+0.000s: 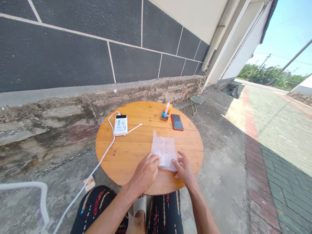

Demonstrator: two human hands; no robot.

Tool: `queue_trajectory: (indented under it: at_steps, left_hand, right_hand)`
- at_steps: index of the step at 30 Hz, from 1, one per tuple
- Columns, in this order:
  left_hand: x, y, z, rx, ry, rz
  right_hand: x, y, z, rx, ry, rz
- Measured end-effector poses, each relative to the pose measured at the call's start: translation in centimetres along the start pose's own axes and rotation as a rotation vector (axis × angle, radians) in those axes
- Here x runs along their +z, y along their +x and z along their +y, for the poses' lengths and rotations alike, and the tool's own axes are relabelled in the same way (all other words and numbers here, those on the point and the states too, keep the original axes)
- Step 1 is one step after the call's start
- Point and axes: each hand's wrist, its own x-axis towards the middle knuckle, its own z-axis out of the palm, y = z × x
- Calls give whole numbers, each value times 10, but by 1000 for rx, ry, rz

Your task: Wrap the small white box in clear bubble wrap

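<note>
A thin, translucent pinkish-white sheet, perhaps plastic or foam wrap, lies on the round wooden table near its front edge. It looks folded, with one corner at the far left sticking up. The fingers of my left hand are curled closed on its near left edge. My right hand grips the near right edge, thumb on top and the other fingers bent beside and below it. Whether anything is inside the sheet, I cannot tell.
A phone in a red case and an orange-and-blue tape dispenser sit at the back right. A white power bank with a white cable is at the left. Beyond stand a folding stool and a wall.
</note>
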Motion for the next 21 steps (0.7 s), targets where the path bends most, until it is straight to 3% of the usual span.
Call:
queue_trajectory:
  at_steps: [4, 7, 12, 16, 21]
  left_hand:
    - [-3, 1, -2, 6, -53, 23]
    - [-5, 1, -2, 5, -79, 36]
    - [-9, 3, -2, 3, -101, -1]
    - [-13, 3, -8, 25, -151, -22]
    - [-14, 5, -14, 37, -198, -51]
  right_hand:
    - [1, -1, -6, 89, -56, -26]
    - [8, 0, -7, 47, -17, -28]
    - [17, 0, -2, -79, 111, 75]
    - [15, -4, 1, -50, 195, 84]
    - [12, -6, 1, -1, 114, 19]
